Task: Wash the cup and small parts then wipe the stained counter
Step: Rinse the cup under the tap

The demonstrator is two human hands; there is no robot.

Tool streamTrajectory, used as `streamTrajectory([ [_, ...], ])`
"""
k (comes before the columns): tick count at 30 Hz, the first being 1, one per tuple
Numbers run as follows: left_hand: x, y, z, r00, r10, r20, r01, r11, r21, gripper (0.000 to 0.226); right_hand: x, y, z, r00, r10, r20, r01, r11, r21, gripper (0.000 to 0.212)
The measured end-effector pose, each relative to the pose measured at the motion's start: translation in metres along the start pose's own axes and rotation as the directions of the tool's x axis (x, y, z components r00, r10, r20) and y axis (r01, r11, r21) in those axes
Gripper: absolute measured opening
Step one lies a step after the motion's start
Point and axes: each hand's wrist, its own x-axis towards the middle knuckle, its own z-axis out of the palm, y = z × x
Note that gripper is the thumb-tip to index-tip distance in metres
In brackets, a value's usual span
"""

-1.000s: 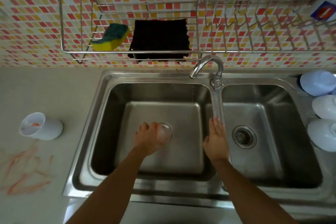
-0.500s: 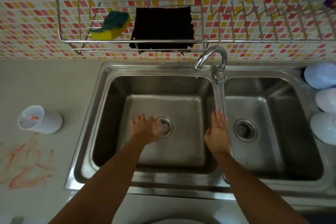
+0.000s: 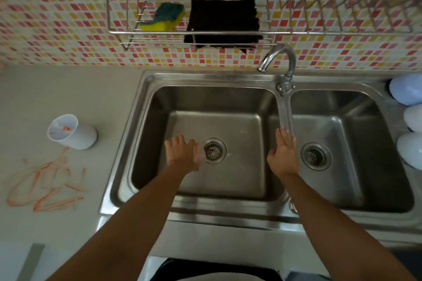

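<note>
A small clear part [image 3: 199, 154] is held in the left hand [image 3: 181, 154], low in the left basin of the double sink [image 3: 127, 143], just beside the drain strainer [image 3: 213, 150]. The fingers are curled loosely over it; how firmly it is pinched cannot be told, since the piece is transparent and partly hidden. The right hand [image 3: 284, 155] is laid flat, fingers straight, on the divider between the 2 basins, and nothing is held in it.

The white cup [image 3: 73, 132] is left lying on its side on the counter [image 3: 68, 89], orange residue visible inside, well apart from the sink. The orange stain [image 3: 45, 187] is spread on the counter just in front of it.

Several risks are judged from here. The clear part could be dropped and lost sight of against the steel, or lodged at the strainer, because it is wet-looking and hard to see. The tipped cup could be rolled or knocked toward the stain, spreading residue. No water is seen running from the faucet [image 3: 279, 59], so rinsing may not yet be effective.

Counted: 2 basins, 2 drain strainers, 1 faucet, 1 cup, 1 sponge [image 3: 164, 18] and 1 dark cloth [image 3: 222, 23] in the wall rack [image 3: 109, 7], and 3 pale rounded items [image 3: 406, 89] at the right edge.
</note>
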Motion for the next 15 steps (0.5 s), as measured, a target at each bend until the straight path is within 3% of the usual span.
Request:
streamTrajectory([
  [4,-0.018,-0.019,0.004,0.998,-0.024,-0.051,0.016,0.989,-0.149,0.086,-0.014,-0.016,-0.001,0.992,0.076,0.101,-0.083,0.994,0.068,0.071],
  [8,-0.033,-0.041,0.002,0.99,-0.059,-0.126,0.007,0.924,-0.383,0.083,-0.039,-0.063,0.003,0.992,0.007,0.126,-0.035,0.974,0.225,0.065],
  [11,-0.044,-0.061,-0.009,0.976,-0.093,-0.197,-0.034,0.827,-0.561,0.077,-0.04,-0.121,-0.01,0.995,-0.096,-0.028,0.1,0.947,0.306,0.055],
  [15,-0.049,-0.095,-0.023,0.954,-0.09,-0.285,-0.123,0.751,-0.649,0.083,-0.037,-0.21,-0.055,0.946,-0.192,-0.263,0.28,0.891,0.357,0.045],
])
